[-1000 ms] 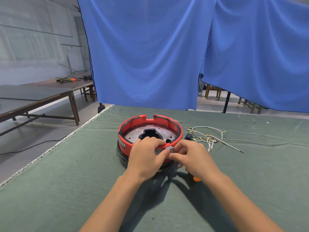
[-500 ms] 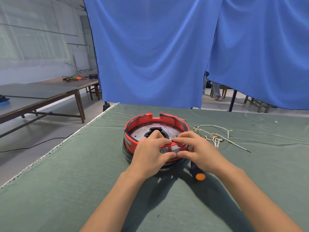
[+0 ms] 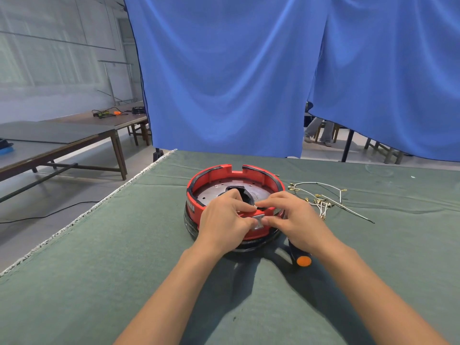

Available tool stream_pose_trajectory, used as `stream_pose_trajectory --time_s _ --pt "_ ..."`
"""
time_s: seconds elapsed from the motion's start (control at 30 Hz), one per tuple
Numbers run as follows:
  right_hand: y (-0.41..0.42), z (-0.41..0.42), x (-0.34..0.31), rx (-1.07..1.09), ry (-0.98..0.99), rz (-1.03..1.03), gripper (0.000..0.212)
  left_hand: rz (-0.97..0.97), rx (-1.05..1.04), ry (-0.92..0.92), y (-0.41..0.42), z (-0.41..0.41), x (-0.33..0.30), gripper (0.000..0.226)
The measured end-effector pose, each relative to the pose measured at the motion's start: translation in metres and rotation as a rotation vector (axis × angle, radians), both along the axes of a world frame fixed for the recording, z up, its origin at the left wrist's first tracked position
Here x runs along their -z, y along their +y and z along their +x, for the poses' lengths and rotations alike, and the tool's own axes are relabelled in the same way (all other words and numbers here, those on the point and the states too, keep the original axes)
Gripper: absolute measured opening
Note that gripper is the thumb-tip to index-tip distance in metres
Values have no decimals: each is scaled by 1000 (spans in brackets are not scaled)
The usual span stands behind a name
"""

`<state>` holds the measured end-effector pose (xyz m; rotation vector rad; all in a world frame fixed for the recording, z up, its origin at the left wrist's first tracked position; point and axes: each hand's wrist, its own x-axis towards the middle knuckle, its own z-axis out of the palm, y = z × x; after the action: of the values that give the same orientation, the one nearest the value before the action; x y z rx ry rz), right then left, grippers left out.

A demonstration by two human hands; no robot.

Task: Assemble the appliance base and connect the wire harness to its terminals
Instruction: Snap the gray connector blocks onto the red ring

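Between both hands' fingers (image 3: 249, 221), seemingly pinched, sits a metal clip (image 3: 258, 221).

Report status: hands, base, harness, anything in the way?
Both hands, left and right, pinch a small metal part at the red base near rim. Wire harness lies loose, right of base. Orange-capped tool under right wrist.
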<state>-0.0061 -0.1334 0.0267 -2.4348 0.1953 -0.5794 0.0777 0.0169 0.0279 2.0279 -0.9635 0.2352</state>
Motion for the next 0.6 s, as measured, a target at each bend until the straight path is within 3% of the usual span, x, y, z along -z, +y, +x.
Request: stream_pose_trajectory --time_s 0.2,0.33,0.43,0.5,0.6 --pt "2 -2 0 10 -23 -5 28 23 1 -102 4 1 5 18" --pt "-3 -7 -2 73 -55 -24 36 -81 2 21 16 6 1 26" --pt "-12 -11 2 98 43 -123 41 -161 21 86 29 15 -2 28" --pt "-14 -11 3 71 72 -123 37 -118 -1 -21 33 15 -3 23" --pt "-12 -12 2 20 43 -82 35 24 -149 -401 29 5 -4 19"
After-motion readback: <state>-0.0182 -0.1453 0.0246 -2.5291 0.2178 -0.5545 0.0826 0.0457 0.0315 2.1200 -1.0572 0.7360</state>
